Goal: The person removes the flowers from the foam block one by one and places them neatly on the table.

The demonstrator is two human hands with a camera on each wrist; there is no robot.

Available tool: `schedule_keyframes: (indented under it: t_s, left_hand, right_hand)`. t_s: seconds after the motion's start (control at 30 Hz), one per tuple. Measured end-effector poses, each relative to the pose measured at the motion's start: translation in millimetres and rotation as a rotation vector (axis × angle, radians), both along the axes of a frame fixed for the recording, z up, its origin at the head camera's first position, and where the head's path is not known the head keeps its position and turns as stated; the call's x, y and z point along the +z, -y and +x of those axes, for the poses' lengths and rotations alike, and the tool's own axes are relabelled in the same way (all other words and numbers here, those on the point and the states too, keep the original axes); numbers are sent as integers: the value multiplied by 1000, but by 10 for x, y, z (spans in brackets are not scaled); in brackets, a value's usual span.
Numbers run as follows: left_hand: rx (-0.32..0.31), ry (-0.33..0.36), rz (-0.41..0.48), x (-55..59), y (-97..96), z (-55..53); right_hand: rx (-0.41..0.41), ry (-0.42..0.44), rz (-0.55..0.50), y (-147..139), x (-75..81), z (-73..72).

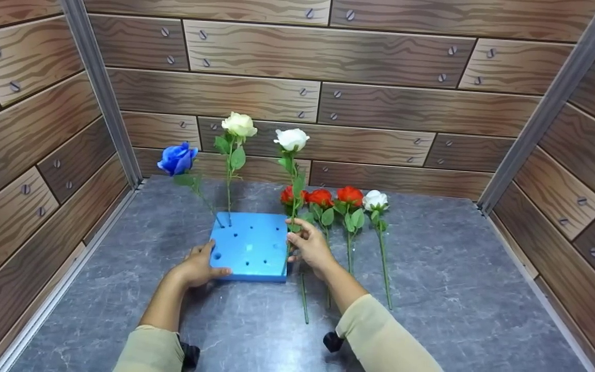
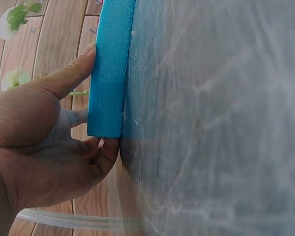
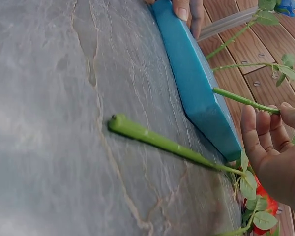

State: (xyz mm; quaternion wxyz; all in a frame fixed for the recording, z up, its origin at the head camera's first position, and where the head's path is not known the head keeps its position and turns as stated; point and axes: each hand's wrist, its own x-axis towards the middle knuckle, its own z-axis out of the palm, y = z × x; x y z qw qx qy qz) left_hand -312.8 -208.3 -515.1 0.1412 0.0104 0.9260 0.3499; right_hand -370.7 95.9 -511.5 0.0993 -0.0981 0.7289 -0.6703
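Held rose: white rose (image 1: pixel 291 140), upright at the right edge of the block, bloom at the top; the lower stem end is near the block, contact cannot be told.
Right hand (image 1: pixel 312 247): thumb and fingertips together, pinching the stem of the white rose.
Block: blue block (image 1: pixel 256 242), flat on the table, several holes in its top face.
Left hand (image 1: pixel 197 266): clamped on the near left corner of the block, thumb at the near edge, fingers along the left side.
Roses in block: blue rose (image 1: pixel 177 158), tilted left; cream rose (image 1: pixel 239 125), nearly upright; both at the far left corner.
Roses on table: three red roses (image 1: pixel 349 196) and a second white rose (image 1: pixel 375 200), lying in a row right of the block, blooms toward the back wall.
Table: grey, marble-patterned table (image 1: pixel 432 289).
Enclosure: wood-patterned walls (image 1: pixel 256 51), metal posts (image 1: pixel 104 93) at the corners.
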Motion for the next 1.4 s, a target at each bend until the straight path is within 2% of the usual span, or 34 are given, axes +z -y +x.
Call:
schedule_keyframes:
  t_s: [0.27, 0.5, 0.8, 1.13, 1.4]
  left_hand:
    - [5, -1, 3, -1, -7, -4]
    - [14, 4, -1, -7, -20, -6]
    - [4, 3, -7, 18, -12, 4]
    - [-1, 3, -11, 4, 7, 3]
    - [1, 16, 16, 7, -12, 5]
  right_hand:
    - [-19, -8, -32, -127, 49, 23]
    - [-32, 9, -49, -241, 31, 14]
    - [-65, 5, -6, -465, 6, 39]
    - [-111, 66, -5, -756, -110, 87]
    - [-125, 100, -15, -913, -131, 146]
